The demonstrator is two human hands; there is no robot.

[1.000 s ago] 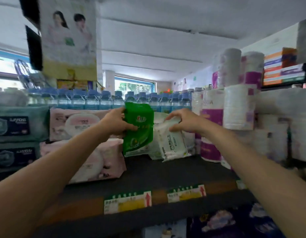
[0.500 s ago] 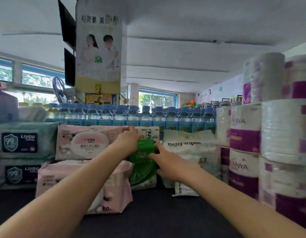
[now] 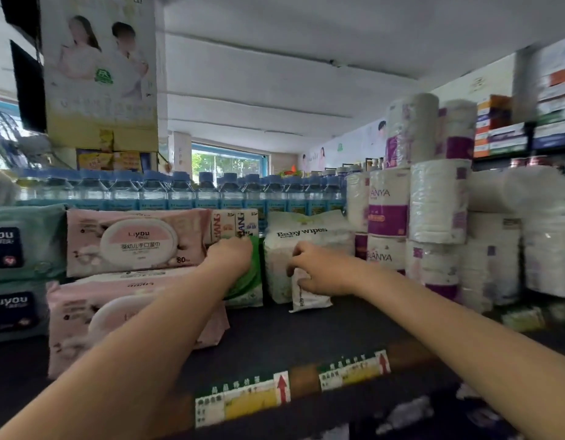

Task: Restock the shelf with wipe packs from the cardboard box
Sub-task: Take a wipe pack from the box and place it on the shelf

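Observation:
A green wipe pack [image 3: 250, 282] stands upright at the back of the dark shelf [image 3: 275, 338]. My left hand [image 3: 231, 254] covers its top, fingers curled over it. A small white wipe pack [image 3: 306, 296] stands in front of a big white "Baby wipes" bag [image 3: 302, 246]. My right hand [image 3: 319, 268] grips that small pack at its top edge. The cardboard box is out of view.
Pink wipe packs [image 3: 135, 242] are stacked left of the green pack, teal packs [image 3: 18, 242] further left. Wrapped paper rolls [image 3: 433, 201] pile up on the right. Water bottles [image 3: 179, 192] line the back. Price labels [image 3: 243, 401] run along the shelf's front edge.
My right hand moved off the green pack to the right and now grips the small white pack. My left hand stays on the green pack. The camera has dropped back, showing the shelf edge.

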